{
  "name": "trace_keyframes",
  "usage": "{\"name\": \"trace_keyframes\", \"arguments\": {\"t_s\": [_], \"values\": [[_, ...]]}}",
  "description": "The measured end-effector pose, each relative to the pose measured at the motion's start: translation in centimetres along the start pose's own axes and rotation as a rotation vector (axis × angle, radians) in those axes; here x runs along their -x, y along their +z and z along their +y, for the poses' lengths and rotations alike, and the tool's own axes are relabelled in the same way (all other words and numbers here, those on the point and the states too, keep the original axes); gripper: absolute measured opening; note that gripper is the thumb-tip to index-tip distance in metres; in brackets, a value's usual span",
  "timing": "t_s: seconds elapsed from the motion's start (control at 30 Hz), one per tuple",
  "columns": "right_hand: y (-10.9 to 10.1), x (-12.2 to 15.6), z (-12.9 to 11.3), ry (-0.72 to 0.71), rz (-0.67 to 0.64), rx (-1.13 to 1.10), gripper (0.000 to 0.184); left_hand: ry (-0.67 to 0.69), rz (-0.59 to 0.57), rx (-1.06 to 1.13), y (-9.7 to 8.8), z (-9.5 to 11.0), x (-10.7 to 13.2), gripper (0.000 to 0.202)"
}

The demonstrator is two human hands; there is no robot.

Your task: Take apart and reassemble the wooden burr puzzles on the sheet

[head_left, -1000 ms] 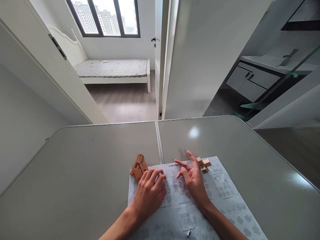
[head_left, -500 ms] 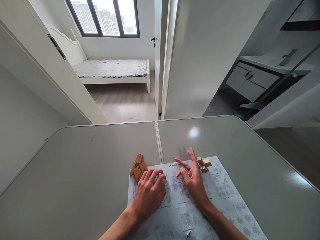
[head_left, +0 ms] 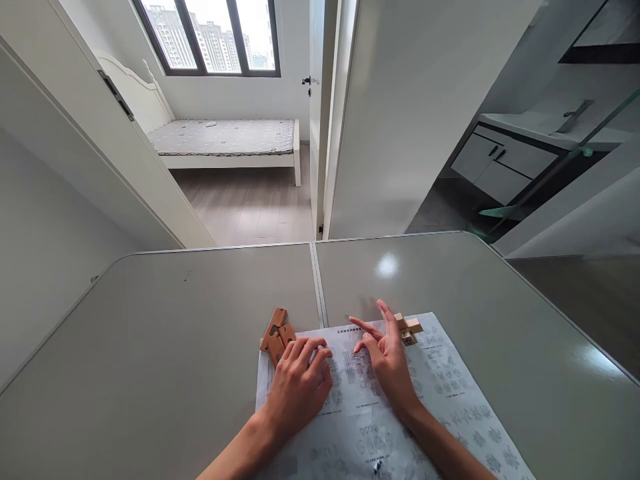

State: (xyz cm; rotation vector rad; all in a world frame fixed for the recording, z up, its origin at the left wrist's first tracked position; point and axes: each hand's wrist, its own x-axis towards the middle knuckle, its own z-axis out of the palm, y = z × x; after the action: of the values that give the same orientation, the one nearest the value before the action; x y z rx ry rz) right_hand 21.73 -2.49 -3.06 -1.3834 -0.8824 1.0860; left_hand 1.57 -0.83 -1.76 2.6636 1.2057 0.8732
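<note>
A large printed sheet point(head_left: 370, 407) with rows of small drawings lies on the table under both my hands. My left hand point(head_left: 301, 377) rests palm down on its left part, fingers loosely bent and a little apart. Just beyond those fingers lie reddish-brown notched wooden pieces point(head_left: 276, 333), partly hidden by the hand. My right hand point(head_left: 387, 360) is turned on its side over the sheet, fingers spread, with nothing in it. Behind it, at the sheet's far edge, sits a cluster of pale wooden blocks point(head_left: 411, 328), partly covered by the hand.
The grey table point(head_left: 150, 373) has a pale seam point(head_left: 317, 283) down its middle. A small dark and shiny thing point(head_left: 377, 467), too small to name, is on the sheet's near part. Beyond are a bed point(head_left: 225, 137), an open door point(head_left: 316, 120) and a washbasin cabinet point(head_left: 505, 163).
My right hand's raised fingers have dipped very slightly. My left hand, the sheet and the wooden pieces look the same.
</note>
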Motion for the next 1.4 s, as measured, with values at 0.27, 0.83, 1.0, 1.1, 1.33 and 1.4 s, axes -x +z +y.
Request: {"name": "trace_keyframes", "arguments": {"t_s": [0.27,0.83,1.0,1.1,1.33,1.4], "values": [[0.2,-0.4,-0.3,-0.055,0.011,-0.070,0.078,-0.008,-0.005,-0.008,0.0,0.1,0.0,0.024],[-0.1,-0.2,-0.7,0.051,-0.033,0.019,0.093,0.002,-0.001,0.015,0.2,0.0,0.2,0.024],[-0.3,1.2,-0.8,-0.015,-0.064,0.144,0.079,-0.010,0.020,0.020,0.2,0.2,0.2,0.025],[-1.3,1.6,-1.5,-0.225,-0.018,0.320,0.049,-0.011,0.024,0.024,0.3,0.1,0.2,0.026],[-5.7,-0.2,-3.8,-0.482,0.204,0.854,0.027,0.001,0.019,0.015,0.5,-0.1,0.4,0.025],[-6.7,-0.8,-4.2,-0.446,0.227,0.910,0.033,0.016,0.016,0.000,0.5,0.0,0.4,0.024]]}}
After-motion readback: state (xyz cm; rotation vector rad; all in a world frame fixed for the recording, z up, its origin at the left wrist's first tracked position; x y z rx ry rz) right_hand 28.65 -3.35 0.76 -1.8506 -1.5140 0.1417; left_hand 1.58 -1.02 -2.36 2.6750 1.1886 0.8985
